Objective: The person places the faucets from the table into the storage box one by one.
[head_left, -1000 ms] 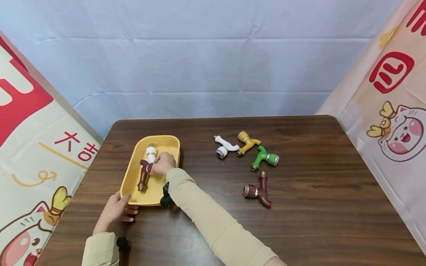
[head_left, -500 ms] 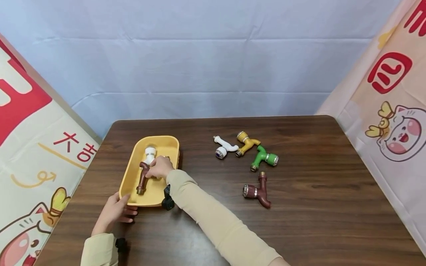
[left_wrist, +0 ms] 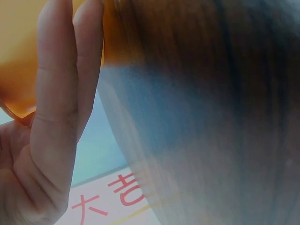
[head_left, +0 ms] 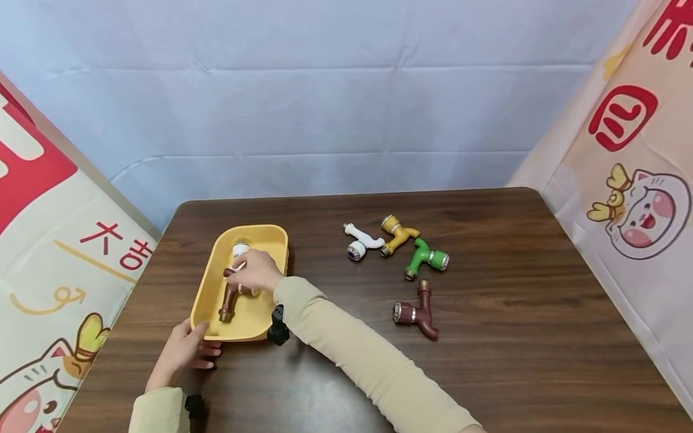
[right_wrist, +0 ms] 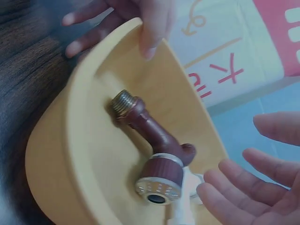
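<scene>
A yellow plastic basin sits at the left of the table, holding a dark red faucet and a white faucet. My left hand holds the basin's near left corner, thumb over the rim and fingers outside. In the left wrist view those fingers lie extended along the basin wall. My right hand is over the basin, partly hiding both faucets in the head view. The right wrist view shows its fingers spread and loosely bent beside the faucets, gripping neither.
Right of the basin lie a white faucet, a yellow faucet, a green faucet and another dark red faucet on the brown wooden table. A pale cloth backdrop hangs behind the table.
My right hand has let go of the dark red faucet, which now lies in the basin, and its fingers have opened. My left hand keeps its hold on the basin's corner. The view has shifted slightly.
</scene>
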Demonstrator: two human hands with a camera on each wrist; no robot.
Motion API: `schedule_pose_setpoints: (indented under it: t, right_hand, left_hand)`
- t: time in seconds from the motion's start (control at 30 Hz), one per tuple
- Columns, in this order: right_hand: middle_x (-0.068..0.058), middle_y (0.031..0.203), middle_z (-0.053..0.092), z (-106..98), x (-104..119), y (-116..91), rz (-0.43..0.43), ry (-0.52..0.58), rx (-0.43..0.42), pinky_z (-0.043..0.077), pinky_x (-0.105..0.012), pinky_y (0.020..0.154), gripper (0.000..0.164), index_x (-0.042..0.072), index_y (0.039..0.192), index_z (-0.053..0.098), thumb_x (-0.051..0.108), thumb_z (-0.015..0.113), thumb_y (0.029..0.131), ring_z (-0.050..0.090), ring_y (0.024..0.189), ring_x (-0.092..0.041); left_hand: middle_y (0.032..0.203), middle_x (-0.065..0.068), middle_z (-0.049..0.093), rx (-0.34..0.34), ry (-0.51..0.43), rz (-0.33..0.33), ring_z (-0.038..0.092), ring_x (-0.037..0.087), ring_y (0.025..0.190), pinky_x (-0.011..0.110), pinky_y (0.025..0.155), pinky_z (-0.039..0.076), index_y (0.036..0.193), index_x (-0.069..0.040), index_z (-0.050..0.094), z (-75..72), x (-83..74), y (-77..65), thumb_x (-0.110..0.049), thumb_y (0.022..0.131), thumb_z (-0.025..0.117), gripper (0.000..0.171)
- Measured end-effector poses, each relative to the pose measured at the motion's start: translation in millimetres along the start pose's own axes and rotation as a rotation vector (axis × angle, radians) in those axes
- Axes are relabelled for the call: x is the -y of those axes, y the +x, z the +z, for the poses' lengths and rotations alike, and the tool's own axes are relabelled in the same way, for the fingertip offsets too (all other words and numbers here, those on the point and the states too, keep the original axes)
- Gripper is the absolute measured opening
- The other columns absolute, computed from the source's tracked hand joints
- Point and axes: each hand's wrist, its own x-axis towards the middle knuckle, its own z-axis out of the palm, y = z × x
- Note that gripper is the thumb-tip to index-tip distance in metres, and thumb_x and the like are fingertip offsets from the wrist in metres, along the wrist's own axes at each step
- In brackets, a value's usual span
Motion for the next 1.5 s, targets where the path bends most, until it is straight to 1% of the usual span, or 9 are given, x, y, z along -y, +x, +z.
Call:
schedule_pose_setpoints:
  t: [0.13, 0.3, 0.43, 0.63, 0.73, 1.0, 1.23, 1.33, 1.5]
  right_hand:
    - [0.005, 0.085, 0.064, -8.0, 5.1, -5.0, -0.037, -0.004, -0.011, 0.042, -0.016, 0.056, 0.028, 0.010, 0.104, 0.068, 0.024, 0.070, 0.080, 0.052, 0.062, -0.005]
    - [0.005, 0.078, 0.062, -20.5, 9.3, -10.7, -0.092, 0.050, -0.014, 0.043, -0.017, 0.055, 0.027, 0.009, 0.104, 0.067, 0.020, 0.070, 0.080, 0.053, 0.063, -0.005]
    - [0.005, 0.080, 0.064, -31.3, 11.3, -17.2, -0.149, 0.048, -0.031, 0.044, -0.014, 0.058, 0.026, 0.009, 0.102, 0.067, 0.020, 0.071, 0.079, 0.055, 0.066, -0.002]
    - [0.003, 0.082, 0.064, -44.3, 14.5, -27.8, -0.193, 0.059, -0.035, 0.044, -0.014, 0.061, 0.025, 0.008, 0.102, 0.067, 0.019, 0.070, 0.080, 0.056, 0.073, -0.002]
    - [0.004, 0.081, 0.062, -50.4, 14.9, -31.5, -0.221, 0.025, -0.044, 0.044, -0.014, 0.062, 0.026, 0.007, 0.104, 0.067, 0.020, 0.068, 0.082, 0.055, 0.074, -0.003]
    - [0.006, 0.068, 0.059, -68.8, 10.5, -41.9, -0.266, -0.113, -0.091, 0.041, -0.015, 0.058, 0.024, 0.011, 0.104, 0.067, 0.023, 0.067, 0.083, 0.053, 0.064, -0.004]
    - [0.004, 0.069, 0.060, -80.6, 2.2, -52.1, -0.288, -0.096, -0.095, 0.043, -0.017, 0.056, 0.024, 0.009, 0.106, 0.066, 0.020, 0.065, 0.084, 0.053, 0.061, -0.005]
    - [0.002, 0.071, 0.061, -84.4, -1.2, -56.6, -0.323, -0.090, -0.105, 0.043, -0.017, 0.058, 0.024, 0.007, 0.105, 0.065, 0.018, 0.065, 0.084, 0.053, 0.060, -0.006]
    - [0.002, 0.072, 0.062, -93.2, -6.3, -67.3, -0.377, -0.137, -0.121, 0.043, -0.017, 0.063, 0.023, 0.006, 0.104, 0.065, 0.018, 0.065, 0.084, 0.053, 0.059, -0.004]
  left_hand:
    - [0.079, 0.014, 0.063, 0.000, 0.003, -0.007, 0.064, 0.025, 0.068, 0.041, 0.055, 0.054, 0.134, 0.010, 0.017, -0.4, 0.8, 0.0, -0.023, 0.100, 0.032, 0.050]
    - [0.079, 0.015, 0.063, -0.002, -0.002, 0.004, 0.064, 0.025, 0.068, 0.040, 0.055, 0.054, 0.133, 0.010, 0.018, -0.3, 0.4, 0.5, -0.022, 0.100, 0.031, 0.048]
    - [0.079, 0.014, 0.063, 0.002, -0.003, 0.007, 0.064, 0.024, 0.069, 0.040, 0.055, 0.054, 0.133, 0.010, 0.018, 0.1, -0.1, 0.7, -0.023, 0.100, 0.031, 0.048]
    - [0.080, 0.015, 0.063, 0.004, 0.001, 0.004, 0.064, 0.025, 0.069, 0.041, 0.056, 0.054, 0.132, 0.010, 0.019, -0.2, 0.2, 0.5, -0.023, 0.100, 0.032, 0.048]
    - [0.080, 0.015, 0.063, 0.001, 0.002, 0.008, 0.064, 0.025, 0.068, 0.040, 0.055, 0.054, 0.131, 0.010, 0.020, -0.2, -0.1, 1.0, -0.022, 0.100, 0.032, 0.046]
    - [0.081, 0.015, 0.064, 0.009, 0.010, 0.010, 0.064, 0.025, 0.069, 0.041, 0.056, 0.054, 0.132, 0.011, 0.020, -0.2, -0.2, 2.5, -0.023, 0.100, 0.031, 0.047]
    - [0.081, 0.015, 0.063, 0.009, 0.015, 0.012, 0.064, 0.025, 0.069, 0.041, 0.056, 0.054, 0.132, 0.011, 0.019, -1.5, -0.2, 2.4, -0.022, 0.100, 0.030, 0.047]
    - [0.081, 0.015, 0.063, 0.012, 0.016, 0.011, 0.064, 0.025, 0.069, 0.041, 0.056, 0.054, 0.132, 0.011, 0.019, -1.8, -0.6, 2.4, -0.022, 0.100, 0.030, 0.047]
    - [0.080, 0.014, 0.063, 0.010, 0.015, 0.009, 0.064, 0.025, 0.069, 0.041, 0.056, 0.054, 0.132, 0.011, 0.019, -0.9, -0.6, 1.6, -0.021, 0.100, 0.030, 0.047]
